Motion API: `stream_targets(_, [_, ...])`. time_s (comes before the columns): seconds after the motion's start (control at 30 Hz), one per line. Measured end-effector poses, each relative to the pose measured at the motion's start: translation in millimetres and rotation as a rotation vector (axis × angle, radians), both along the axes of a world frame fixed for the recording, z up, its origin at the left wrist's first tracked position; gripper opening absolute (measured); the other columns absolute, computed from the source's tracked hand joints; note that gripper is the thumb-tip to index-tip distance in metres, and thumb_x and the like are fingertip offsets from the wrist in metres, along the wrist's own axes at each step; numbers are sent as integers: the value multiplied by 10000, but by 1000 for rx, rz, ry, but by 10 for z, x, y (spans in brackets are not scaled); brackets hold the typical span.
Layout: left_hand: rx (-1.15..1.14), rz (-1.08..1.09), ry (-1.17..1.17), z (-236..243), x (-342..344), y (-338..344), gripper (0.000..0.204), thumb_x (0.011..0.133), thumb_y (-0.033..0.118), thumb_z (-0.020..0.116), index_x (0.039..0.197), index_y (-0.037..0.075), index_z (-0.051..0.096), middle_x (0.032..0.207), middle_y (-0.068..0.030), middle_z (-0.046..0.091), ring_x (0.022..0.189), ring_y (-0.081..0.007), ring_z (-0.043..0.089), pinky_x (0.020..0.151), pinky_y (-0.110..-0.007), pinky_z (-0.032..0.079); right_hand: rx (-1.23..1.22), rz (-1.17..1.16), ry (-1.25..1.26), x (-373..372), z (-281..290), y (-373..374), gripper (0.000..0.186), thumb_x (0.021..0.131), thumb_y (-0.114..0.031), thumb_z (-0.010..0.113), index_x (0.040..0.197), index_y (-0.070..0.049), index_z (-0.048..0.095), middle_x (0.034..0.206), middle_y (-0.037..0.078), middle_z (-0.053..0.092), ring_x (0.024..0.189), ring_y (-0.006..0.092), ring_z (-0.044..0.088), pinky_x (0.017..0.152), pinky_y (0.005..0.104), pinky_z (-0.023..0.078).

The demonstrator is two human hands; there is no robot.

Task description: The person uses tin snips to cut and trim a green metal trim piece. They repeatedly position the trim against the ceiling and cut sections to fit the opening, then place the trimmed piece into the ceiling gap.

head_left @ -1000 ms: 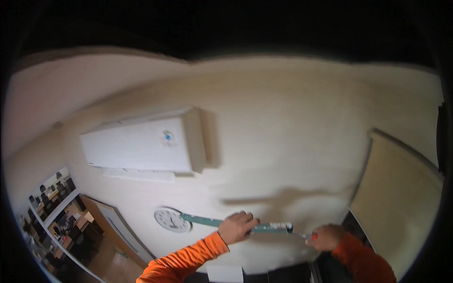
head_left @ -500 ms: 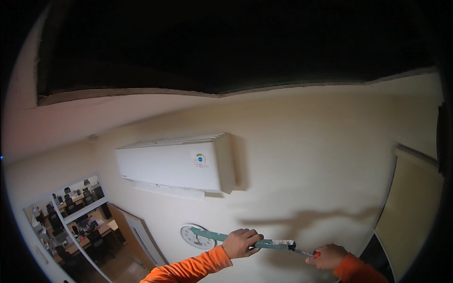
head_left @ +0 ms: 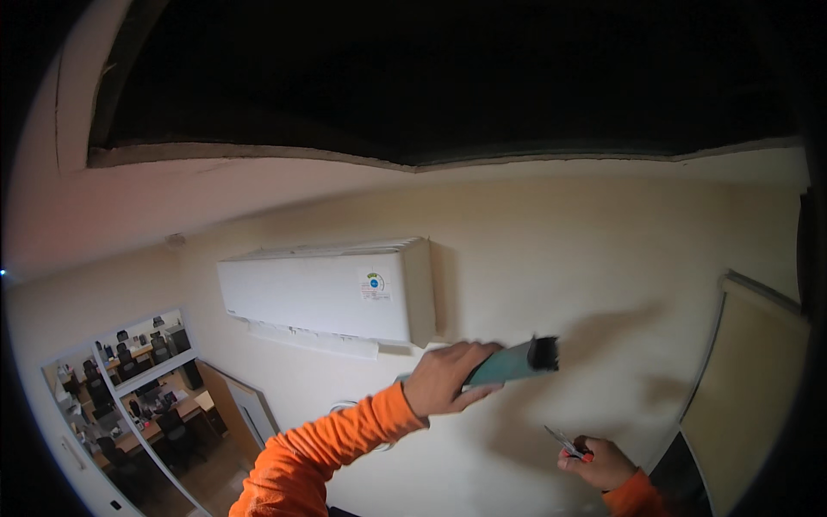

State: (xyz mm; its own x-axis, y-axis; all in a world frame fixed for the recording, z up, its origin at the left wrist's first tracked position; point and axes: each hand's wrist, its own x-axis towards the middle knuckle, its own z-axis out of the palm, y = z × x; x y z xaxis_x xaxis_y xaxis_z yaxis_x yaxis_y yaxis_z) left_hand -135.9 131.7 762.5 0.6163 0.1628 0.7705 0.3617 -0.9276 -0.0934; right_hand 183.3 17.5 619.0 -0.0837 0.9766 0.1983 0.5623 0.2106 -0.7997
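Observation:
My left hand is closed around a long green hollow bar. Its dark, ragged open end points to the right and toward me; the far part is hidden behind my hand. Lower right, my right hand grips a red-handled tool with a slim metal tip, perhaps pliers or snips. That tip points up and left, apart from the bar. Both of my sleeves are orange.
A white wall air conditioner hangs beyond my left hand. Overhead lies a dark opening with a rough edge. A wall clock is mostly behind my left arm. A blind hangs at right; a window at left shows desks and chairs.
My left hand has raised the green bar and swung its open end toward me. My right hand has drawn the red-handled tool away from that end and lower.

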Motion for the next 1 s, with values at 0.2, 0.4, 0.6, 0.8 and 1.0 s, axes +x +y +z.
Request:
stream_targets(0.2, [-153,-279,-179,886,24,44,328,983,134,695,1269,-3,611,1169,-172,685,1017,-312,690,911,-399,559,-407,163,473,290,-2110,303,543,933,-372,742,1401,-108,663,1354,223,664,1126,168,628,997,421,486])
stream_targets(0.4, [-268,-586,-186,1598,-118,-280,318,986,18,653,1299,-21,612,1277,-135,680,1168,-243,673,991,-394,555,-297,-238,285,12,-3637,-133,354,928,-438,695,1138,-157,732,1064,140,761,909,341,731,815,495,565])
stream_targets(0.6, [-330,-529,-226,1771,-126,-357,351,939,-24,653,1288,-15,616,1219,-128,675,1126,-240,672,955,-379,554,-257,-369,17,111,-4054,-221,308,946,-342,650,1157,-129,722,1103,145,744,906,340,721,811,470,577])
stream_targets(0.8, [-604,-1136,-488,1468,63,-180,160,927,155,658,1050,77,592,819,-26,550,744,-150,541,692,-313,475,17,-498,-271,310,-4385,-382,278,965,-245,605,1177,-102,713,1142,151,728,902,338,710,808,444,589])
stream_targets(1.0, [-689,-1137,-677,931,-4,53,284,1034,391,579,925,141,500,727,30,450,466,-76,444,437,-230,398,110,-528,-200,113,-2723,-370,169,957,-225,622,931,-69,681,833,153,722,754,317,715,646,453,560])
